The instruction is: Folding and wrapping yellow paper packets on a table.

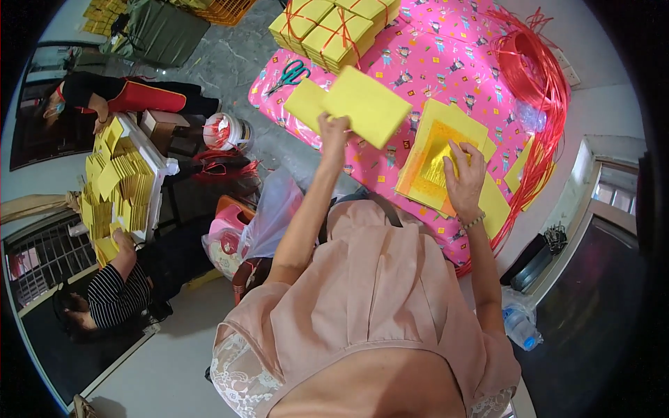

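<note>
Left hand (334, 129) closed on the near edge of a flat yellow paper rectangle (371, 106), out over the pink cartoon-print tabletop (481, 70), its long axis slanting down rightward, and the yellow paper stack topped with a shiny gold-foil square (434, 159) lies that way! Right hand (467, 175) is nearer the stack, fingers loosely spread, fingertips at the foil.

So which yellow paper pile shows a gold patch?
The pile under the right hand, gold framed in orange; the tied bundles and paper in the left hand look plain yellow.
</note>
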Tool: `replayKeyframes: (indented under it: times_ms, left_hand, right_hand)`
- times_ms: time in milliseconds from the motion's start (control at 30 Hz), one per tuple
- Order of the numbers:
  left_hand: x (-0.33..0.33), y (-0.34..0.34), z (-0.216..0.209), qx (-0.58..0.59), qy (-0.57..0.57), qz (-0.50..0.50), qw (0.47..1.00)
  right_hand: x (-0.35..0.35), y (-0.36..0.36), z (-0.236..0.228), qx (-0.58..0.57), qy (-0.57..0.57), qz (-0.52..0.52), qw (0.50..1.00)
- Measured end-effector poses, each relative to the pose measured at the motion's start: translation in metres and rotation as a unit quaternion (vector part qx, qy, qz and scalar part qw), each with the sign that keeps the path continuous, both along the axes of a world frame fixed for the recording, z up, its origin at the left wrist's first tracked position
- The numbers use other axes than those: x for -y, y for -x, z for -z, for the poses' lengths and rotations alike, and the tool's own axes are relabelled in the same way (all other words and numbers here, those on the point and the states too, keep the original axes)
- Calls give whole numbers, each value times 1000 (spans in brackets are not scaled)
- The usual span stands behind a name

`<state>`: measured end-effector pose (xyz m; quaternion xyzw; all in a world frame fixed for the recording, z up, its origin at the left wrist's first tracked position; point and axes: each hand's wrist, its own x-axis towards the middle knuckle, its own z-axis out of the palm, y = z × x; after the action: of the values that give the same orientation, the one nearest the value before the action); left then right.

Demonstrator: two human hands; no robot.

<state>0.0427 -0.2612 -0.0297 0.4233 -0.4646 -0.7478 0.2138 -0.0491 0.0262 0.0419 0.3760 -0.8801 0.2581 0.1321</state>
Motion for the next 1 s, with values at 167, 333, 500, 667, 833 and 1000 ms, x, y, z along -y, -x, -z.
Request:
replayKeyframes:
  times_ms: [167, 333, 500, 667, 833, 1000]
  left_hand:
    - [83, -47, 80, -47, 38, -84, 995]
    - [116, -51, 100, 75, 89, -48, 992]
    - [143, -65, 128, 106, 97, -35, 989]
    - [130, -46, 122, 92, 53, -41, 994]
    - [139, -58, 137, 102, 110, -22, 988]
    - [133, -52, 131, 110, 169, -11, 979]
  right_hand:
    - [-7, -9, 8, 39, -20, -1, 999]
    - [-15, -12, 23, 77, -19, 8, 997]
    - [-11, -12, 23, 76, -29, 6, 997]
    - [-15, -12, 27, 73, -40, 23, 996]
    - [-12, -11, 26, 77, -38, 12, 996]
    - [-14, -11, 30, 74, -47, 22, 996]
